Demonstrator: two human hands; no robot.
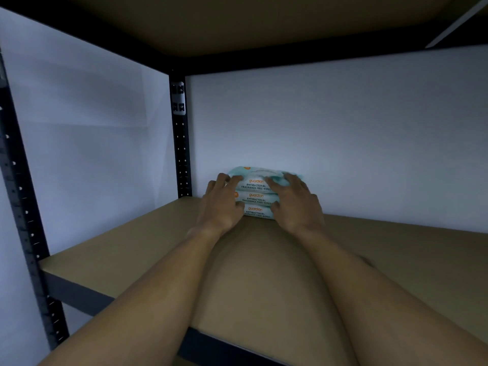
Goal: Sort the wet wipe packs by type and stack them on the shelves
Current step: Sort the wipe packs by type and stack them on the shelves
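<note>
Three wet wipe packs lie in a stack (257,198) at the far, 12 o'clock edge of the brown shelf board (132,249), with its back against the pale wall (343,141). The stack sits a little to the 3 o'clock side of the black corner post (181,143) and apart from it. The top pack (253,184), middle pack (256,198) and bottom pack (258,212) are the same kind: pale green and white, with an orange brand word and "antibacterial fragrance free wipes" on the front edge, all facing 6 o'clock. The left hand (220,204) holds the stack from its 9 o'clock side. Its fingers are bent onto the top pack's left end and front, and its thumb is tucked against the packs below. The right hand (295,204) holds it from the 3 o'clock side. Its forefinger lies stretched across the top pack's front, its other fingers are curved over that pack's right end, and its thumb presses on the bottom pack. Both hands are closed round the stack, spanning it from top to bottom. The bare forearms reach in from 7 and 5 o'clock over the board. Another brown board (237,22) roofs the bay at 12 o'clock, and a second black post (23,207) stands at 9 o'clock.
</note>
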